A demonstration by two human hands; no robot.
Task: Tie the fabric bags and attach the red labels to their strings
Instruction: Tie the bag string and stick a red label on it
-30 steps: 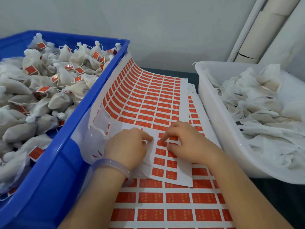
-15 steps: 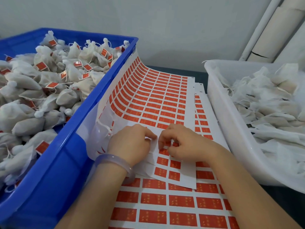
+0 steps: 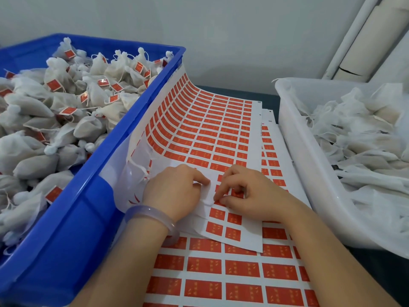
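A small sheet of red labels (image 3: 232, 232) lies on top of larger label sheets (image 3: 210, 134). My left hand (image 3: 174, 193), with a pale bangle on the wrist, presses down on the small sheet's left part, fingers curled. My right hand (image 3: 245, 193) is beside it, thumb and forefinger pinching a red label (image 3: 221, 201) at the sheet's white strip. A white fabric piece with strings (image 3: 138, 169) shows left of my left hand, partly hidden. Tied, labelled bags (image 3: 66, 107) fill the blue crate (image 3: 77, 229). Untied fabric bags (image 3: 354, 140) lie in the white tub (image 3: 294, 151).
The blue crate stands close on the left and the white tub close on the right, with the label sheets in the narrow lane between them. The far sheet curls up against the crate's rim. A wall and white pipes (image 3: 354, 41) stand behind.
My right hand's fingertips have closed in toward my left thumb and pinch lower on the small sheet. My left hand has stayed in place. The view has shifted slightly.
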